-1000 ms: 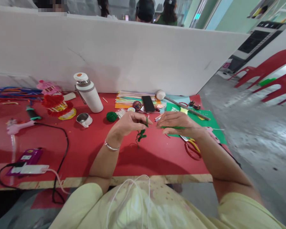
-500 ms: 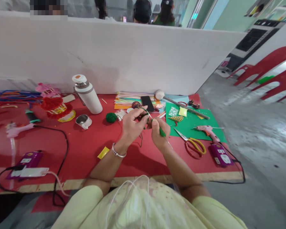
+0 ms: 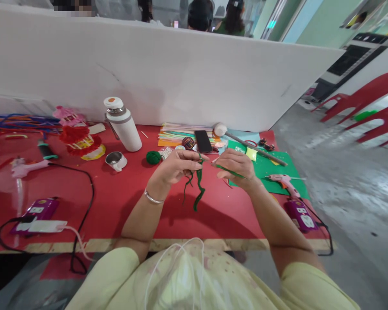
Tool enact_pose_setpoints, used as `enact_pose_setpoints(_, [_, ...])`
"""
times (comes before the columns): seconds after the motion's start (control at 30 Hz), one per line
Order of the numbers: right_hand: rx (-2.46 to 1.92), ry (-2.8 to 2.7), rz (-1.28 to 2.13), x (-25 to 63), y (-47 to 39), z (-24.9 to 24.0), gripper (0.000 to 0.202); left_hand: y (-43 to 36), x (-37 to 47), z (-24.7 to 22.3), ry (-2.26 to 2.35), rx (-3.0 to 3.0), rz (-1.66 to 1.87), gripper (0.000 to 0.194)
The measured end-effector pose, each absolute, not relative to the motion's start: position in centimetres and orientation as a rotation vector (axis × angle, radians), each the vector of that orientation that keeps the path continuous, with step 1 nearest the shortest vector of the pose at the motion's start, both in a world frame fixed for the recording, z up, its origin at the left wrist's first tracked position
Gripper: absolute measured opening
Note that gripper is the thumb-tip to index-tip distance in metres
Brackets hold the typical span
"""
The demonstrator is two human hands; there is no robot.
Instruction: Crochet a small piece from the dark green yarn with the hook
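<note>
Above the red tabletop, my left hand [image 3: 172, 167] is closed, pinching a narrow dark-green crocheted strip [image 3: 199, 193] between thumb and fingers. The strip dangles beneath the fingertips, with a thinner yarn tail [image 3: 186, 188] beside it. A little to the right, my right hand [image 3: 237, 164] is closed around a crochet hook [image 3: 231, 171] with a green handle, which lies slantwise along the palm. The hook's tip is too small to make out clearly. A ball of green yarn [image 3: 153, 157] rests on the table behind my left hand.
Behind my hands are a phone [image 3: 203, 141], a multicoloured yarn ball [image 3: 188, 143] and pipe cleaners [image 3: 171, 132]. A white flask [image 3: 126, 129] and metal-lined cup [image 3: 116, 161] stand left. Glue guns [image 3: 286, 185] [image 3: 29, 167] lie on both sides, near purple power sockets [image 3: 300, 213].
My right hand has moved right, away from my left hand, and turned with the hook. The green strip now hangs in view below my left fingers. My right forearm now covers the scissors.
</note>
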State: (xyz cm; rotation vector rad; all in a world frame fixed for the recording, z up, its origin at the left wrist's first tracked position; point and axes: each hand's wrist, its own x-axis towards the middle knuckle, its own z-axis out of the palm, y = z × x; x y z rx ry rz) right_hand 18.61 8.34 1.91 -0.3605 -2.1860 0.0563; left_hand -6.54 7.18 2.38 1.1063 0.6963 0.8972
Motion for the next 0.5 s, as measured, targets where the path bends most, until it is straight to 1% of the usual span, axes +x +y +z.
enact_pose_setpoints(0.17, [-0.396,-2.341,0.161,20.0,8.4,3.6,0.026,7.5,-6.2,1.9,0.755,1.064,0.937,0.020])
enact_pose_setpoints(0.27, [-0.390,-2.416,0.315,20.4,8.4,5.3,0.020,7.6,-6.3,1.9,0.779,1.128,0.883,0.017])
enact_pose_setpoints(0.33, [-0.409,-2.452,0.530,20.8,8.6,6.4,0.016,7.5,-6.4,1.9,0.751,1.204,0.823,0.016])
enact_pose_setpoints(0.37, [-0.439,-2.457,0.681,21.0,8.7,6.7,0.018,7.5,-6.4,2.0,0.720,1.246,0.792,0.014])
enact_pose_setpoints(0.43, [-0.546,-2.388,1.038,21.2,8.8,6.4,0.030,7.3,-6.3,2.0,0.642,1.333,0.749,0.009])
enact_pose_setpoints(0.5, [-0.680,-2.159,1.369,20.7,8.8,4.9,0.044,7.0,-5.9,2.0,0.590,1.437,0.769,0.006])
